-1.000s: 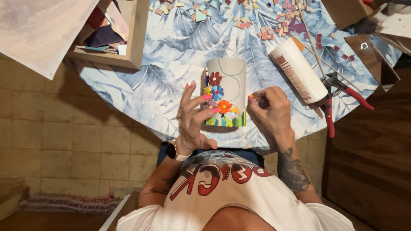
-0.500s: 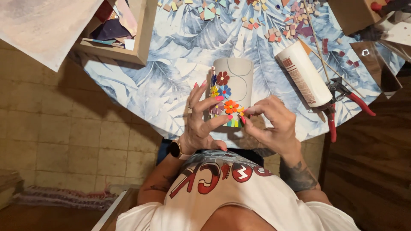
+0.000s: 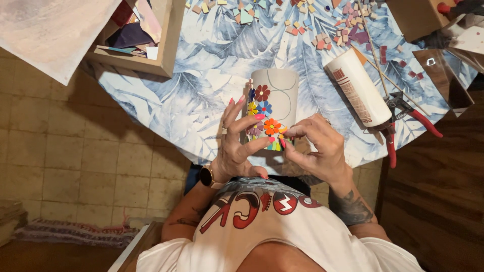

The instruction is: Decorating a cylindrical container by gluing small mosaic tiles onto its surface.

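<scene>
White mosaic cylinder point(image 3: 280, 88) on bench point(image 3: 201, 95) is steadied by left hand point(image 3: 237, 146); small tile pinched w/ right hand point(image 3: 315, 146) fingertips at its base.

A white glue bottle point(image 3: 357, 86) lies near the table's point(image 3: 201, 75) right edge beside red-handled nippers point(image 3: 403, 118), loose mosaic tiles point(image 3: 322, 25) scatter along the far edge, and a wooden tray point(image 3: 146, 35) sits at the left edge.

A pale cylindrical vase point(image 3: 280, 93), dotted with colourful mosaic flowers point(image 3: 263, 107), lies on its side near the tabletop's point(image 3: 201, 95) edge.
</scene>
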